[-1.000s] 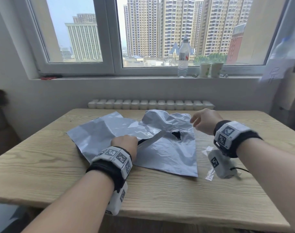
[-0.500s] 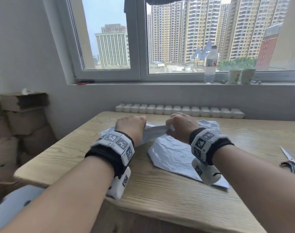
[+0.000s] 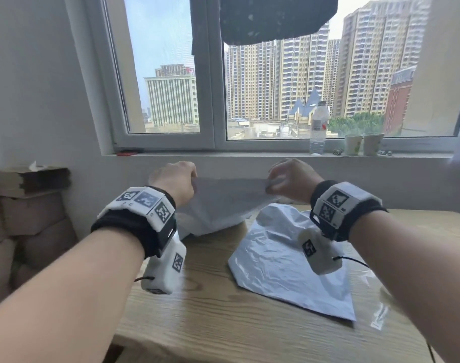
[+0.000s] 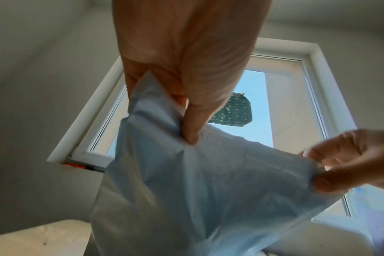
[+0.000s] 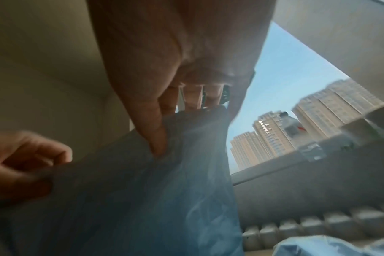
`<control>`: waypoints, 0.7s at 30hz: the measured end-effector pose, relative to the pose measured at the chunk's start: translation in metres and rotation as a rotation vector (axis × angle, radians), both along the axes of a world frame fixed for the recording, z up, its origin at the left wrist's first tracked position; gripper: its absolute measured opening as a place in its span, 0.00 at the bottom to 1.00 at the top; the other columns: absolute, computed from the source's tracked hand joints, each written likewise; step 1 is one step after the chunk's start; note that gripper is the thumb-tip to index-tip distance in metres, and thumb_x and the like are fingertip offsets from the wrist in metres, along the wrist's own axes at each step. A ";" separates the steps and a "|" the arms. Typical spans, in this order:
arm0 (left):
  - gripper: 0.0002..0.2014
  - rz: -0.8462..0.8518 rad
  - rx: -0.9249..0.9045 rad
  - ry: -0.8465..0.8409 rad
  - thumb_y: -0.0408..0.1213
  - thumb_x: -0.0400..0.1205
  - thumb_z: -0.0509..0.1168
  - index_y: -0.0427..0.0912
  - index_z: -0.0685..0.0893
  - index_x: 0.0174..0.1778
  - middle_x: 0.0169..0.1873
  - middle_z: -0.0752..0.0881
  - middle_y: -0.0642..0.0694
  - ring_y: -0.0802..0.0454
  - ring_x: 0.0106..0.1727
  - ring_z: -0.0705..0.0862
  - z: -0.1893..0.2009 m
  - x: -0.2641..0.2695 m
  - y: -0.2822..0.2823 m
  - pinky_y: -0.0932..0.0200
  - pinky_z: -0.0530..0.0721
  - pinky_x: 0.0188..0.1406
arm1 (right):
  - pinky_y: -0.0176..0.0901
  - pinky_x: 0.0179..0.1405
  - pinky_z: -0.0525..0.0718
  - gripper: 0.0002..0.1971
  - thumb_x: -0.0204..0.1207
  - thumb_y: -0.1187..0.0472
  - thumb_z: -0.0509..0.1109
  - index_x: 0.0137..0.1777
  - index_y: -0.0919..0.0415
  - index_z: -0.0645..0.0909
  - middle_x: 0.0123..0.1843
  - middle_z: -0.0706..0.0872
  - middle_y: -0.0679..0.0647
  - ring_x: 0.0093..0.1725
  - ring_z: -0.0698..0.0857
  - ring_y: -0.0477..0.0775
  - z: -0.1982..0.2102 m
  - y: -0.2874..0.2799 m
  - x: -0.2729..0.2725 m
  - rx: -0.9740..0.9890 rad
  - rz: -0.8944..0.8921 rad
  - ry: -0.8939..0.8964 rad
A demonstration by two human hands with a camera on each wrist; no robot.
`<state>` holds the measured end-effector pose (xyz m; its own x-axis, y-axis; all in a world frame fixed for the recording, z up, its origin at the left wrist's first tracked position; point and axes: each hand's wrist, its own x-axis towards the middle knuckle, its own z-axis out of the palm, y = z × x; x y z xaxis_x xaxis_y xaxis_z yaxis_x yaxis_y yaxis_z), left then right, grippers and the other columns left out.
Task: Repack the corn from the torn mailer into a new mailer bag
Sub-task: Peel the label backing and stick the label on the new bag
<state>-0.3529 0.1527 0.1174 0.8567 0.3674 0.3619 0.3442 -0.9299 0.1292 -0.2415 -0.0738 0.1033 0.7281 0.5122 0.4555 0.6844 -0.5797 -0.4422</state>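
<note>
- Since 0.5 s ago the held mailer [image 3: 218,205] has gone from lying low on the table [image 3: 223,323] to being lifted clear of it and stretched out between both hands in front of the window sill.
- The left hand [image 3: 175,182] pinches one top corner of that bag, thumb against curled fingers; the left wrist view shows the film gathered under the thumb.
- The right hand [image 3: 289,179] pinches the opposite end of the same edge, fingers curled over it.
- A second, crumpled mailer [image 3: 276,258] lies flat on the table under the right wrist, well apart from the raised one.
- 1 s ago a bag with a dark hole lay at that spot, so the raised one is probably the new bag, being opened at its mouth.
- No corn shows in any view; it may sit inside the crumpled bag, but I cannot tell.
- Judged from this, the transfer has not begun.
</note>
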 end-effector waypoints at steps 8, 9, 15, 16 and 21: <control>0.07 -0.074 -0.406 -0.147 0.42 0.70 0.78 0.44 0.89 0.36 0.32 0.88 0.47 0.50 0.38 0.85 -0.014 -0.012 0.039 0.60 0.79 0.40 | 0.35 0.38 0.85 0.09 0.65 0.59 0.82 0.45 0.58 0.91 0.40 0.91 0.49 0.39 0.87 0.45 -0.020 -0.011 0.024 0.231 -0.092 0.235; 0.08 -0.097 -0.489 -0.170 0.42 0.71 0.78 0.43 0.89 0.35 0.31 0.89 0.46 0.49 0.36 0.85 -0.017 -0.012 0.044 0.59 0.79 0.39 | 0.31 0.33 0.82 0.08 0.66 0.58 0.82 0.44 0.58 0.90 0.38 0.90 0.49 0.37 0.86 0.44 -0.021 -0.012 0.024 0.258 -0.076 0.278; 0.10 0.024 -0.471 -0.410 0.51 0.69 0.77 0.51 0.86 0.31 0.34 0.89 0.48 0.43 0.43 0.87 -0.033 -0.006 0.056 0.53 0.85 0.48 | 0.26 0.19 0.76 0.08 0.71 0.60 0.78 0.50 0.59 0.87 0.38 0.87 0.49 0.31 0.80 0.42 -0.029 0.001 0.022 0.343 -0.005 0.350; 0.10 0.062 -0.437 -0.469 0.51 0.70 0.76 0.51 0.85 0.33 0.36 0.89 0.48 0.43 0.44 0.86 -0.035 -0.006 0.055 0.54 0.84 0.48 | 0.28 0.22 0.79 0.10 0.71 0.62 0.78 0.51 0.59 0.86 0.40 0.87 0.49 0.33 0.82 0.44 -0.031 0.005 0.023 0.383 0.001 0.364; 0.12 0.100 -0.484 -0.604 0.51 0.71 0.76 0.48 0.84 0.35 0.32 0.86 0.52 0.45 0.41 0.85 -0.040 -0.009 0.057 0.58 0.78 0.40 | 0.45 0.35 0.91 0.06 0.76 0.68 0.72 0.52 0.63 0.82 0.52 0.86 0.60 0.46 0.87 0.58 -0.035 0.018 0.025 0.653 0.037 0.582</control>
